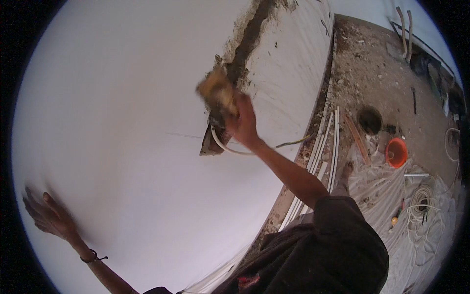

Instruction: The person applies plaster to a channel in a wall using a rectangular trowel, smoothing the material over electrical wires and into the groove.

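My right hand (241,121) grips a tan, squared block (218,90), smeared by motion; it looks like a sponge or a hand float, but I cannot tell which. It is at the lower part of a strip of dark, wet mortar (252,39) running up the white wall (122,98). Just below my right hand, a white cable (230,151) curves out of a rough hole (210,144); bare coloured wire ends stick out to the right. Far to the left, my left hand (51,215) is at the wall with its fingers stretched apart, holding nothing.
Long white trim strips (324,142) lie along the wall's foot. On the rubble-strewn floor (362,59) stand a dark bucket (369,120) and an orange bucket (396,153). Plastic sheeting (377,196) covers the near floor, with a coil of white cable (422,201) on it. A wooden plank (357,137) lies nearby.
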`<move>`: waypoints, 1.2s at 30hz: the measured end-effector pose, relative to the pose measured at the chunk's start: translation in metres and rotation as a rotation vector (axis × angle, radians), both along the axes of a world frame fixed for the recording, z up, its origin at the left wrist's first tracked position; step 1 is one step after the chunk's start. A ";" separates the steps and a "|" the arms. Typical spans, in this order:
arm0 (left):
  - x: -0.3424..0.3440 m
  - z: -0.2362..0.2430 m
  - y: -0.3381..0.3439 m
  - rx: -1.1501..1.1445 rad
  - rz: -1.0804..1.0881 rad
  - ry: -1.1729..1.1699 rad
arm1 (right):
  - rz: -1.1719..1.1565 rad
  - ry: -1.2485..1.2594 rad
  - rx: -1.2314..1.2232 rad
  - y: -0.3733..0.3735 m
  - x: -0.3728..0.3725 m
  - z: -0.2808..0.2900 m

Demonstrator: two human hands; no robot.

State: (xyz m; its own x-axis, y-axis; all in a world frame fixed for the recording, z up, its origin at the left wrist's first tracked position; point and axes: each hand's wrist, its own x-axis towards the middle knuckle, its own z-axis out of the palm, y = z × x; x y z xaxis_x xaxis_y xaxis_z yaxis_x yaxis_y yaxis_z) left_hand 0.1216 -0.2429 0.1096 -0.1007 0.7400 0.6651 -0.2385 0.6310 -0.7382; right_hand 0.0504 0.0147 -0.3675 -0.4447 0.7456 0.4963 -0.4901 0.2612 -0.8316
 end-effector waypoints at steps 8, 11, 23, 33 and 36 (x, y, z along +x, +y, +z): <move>-0.001 -0.004 -0.005 -0.007 -0.031 0.002 | -0.112 -0.122 -0.150 0.100 -0.052 0.001; -0.008 -0.008 0.004 0.012 -0.047 -0.011 | -0.110 -0.071 -0.040 0.069 -0.046 0.007; -0.004 -0.004 0.001 0.017 -0.028 0.003 | -0.187 -0.253 -0.317 0.097 -0.013 -0.079; 0.000 -0.006 -0.002 0.004 -0.030 0.007 | -0.086 -0.088 -0.276 -0.007 -0.006 -0.009; -0.001 -0.009 -0.003 -0.002 -0.058 -0.011 | -0.174 0.018 -0.266 -0.021 -0.001 -0.022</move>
State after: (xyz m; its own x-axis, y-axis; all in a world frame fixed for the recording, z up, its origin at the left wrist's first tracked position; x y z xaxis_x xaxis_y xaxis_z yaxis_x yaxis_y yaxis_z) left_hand 0.1205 -0.2457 0.1001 -0.0647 0.7462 0.6626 -0.1932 0.6421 -0.7419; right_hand 0.0491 -0.0064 -0.3891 -0.2917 0.9147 0.2797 -0.4720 0.1167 -0.8739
